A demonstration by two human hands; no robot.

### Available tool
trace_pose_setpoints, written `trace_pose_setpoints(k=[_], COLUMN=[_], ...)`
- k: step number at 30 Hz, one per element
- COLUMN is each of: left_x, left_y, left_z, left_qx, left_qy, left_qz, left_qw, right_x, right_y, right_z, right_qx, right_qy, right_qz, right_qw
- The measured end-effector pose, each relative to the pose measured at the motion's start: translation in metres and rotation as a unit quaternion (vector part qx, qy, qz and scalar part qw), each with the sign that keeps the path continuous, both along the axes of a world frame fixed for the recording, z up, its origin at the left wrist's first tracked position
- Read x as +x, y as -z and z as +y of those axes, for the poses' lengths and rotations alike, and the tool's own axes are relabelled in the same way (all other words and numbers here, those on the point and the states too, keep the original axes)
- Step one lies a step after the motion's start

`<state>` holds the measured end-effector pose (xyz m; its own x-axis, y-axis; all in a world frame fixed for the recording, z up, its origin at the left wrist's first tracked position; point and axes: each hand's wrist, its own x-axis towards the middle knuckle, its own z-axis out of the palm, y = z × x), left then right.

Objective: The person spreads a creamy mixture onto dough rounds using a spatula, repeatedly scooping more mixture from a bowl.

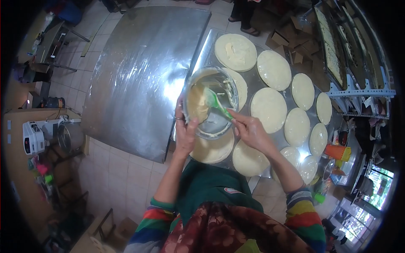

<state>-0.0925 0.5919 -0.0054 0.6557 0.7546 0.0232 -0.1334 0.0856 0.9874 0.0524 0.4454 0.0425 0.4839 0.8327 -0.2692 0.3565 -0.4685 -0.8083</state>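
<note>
My left hand [184,130] grips the side of a round metal bowl [233,80], which is tilted over the table. Inside the bowl lies a pale cream-coloured mixture [196,103], with smears along the wall. My right hand [250,130] is closed around the green handle of a spatula [219,106], whose head is in the bowl against the mixture. Under and beside the bowl are round flat dough discs, one just below it [215,148] and one to its right [268,110]. The disc at the far end [235,51] carries a patch of spread cream.
Several more dough discs cover the metal table [249,90]. A second bare-topped metal table [139,76] stands to the left. A rack with trays [358,90] is at the right. Another person's feet [249,30] show at the far side. A white scale [33,138] stands left.
</note>
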Motion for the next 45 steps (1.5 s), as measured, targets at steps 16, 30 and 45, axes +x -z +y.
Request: trace_pose_setpoints(k=[16,30,45], left_x=[0.009,0.019,0.008], left_y=[-0.007,0.042,0.052], left_z=[0.0,0.014,0.021], left_qx=[-0.005,-0.411,-0.396], left_qy=[-0.009,-0.009,-0.05], left_qz=[-0.015,-0.091,-0.054], left_qw=[1.0,0.907,0.915], right_x=[-0.021,0.086,0.202], right_y=[-0.024,-0.019,0.135], right_z=[0.001,0.003,0.033], right_qx=[0.003,0.082,0.054], right_qy=[0.122,0.192,0.27], right_qz=[0.518,0.441,0.236], right_qw=[0.847,0.873,0.932])
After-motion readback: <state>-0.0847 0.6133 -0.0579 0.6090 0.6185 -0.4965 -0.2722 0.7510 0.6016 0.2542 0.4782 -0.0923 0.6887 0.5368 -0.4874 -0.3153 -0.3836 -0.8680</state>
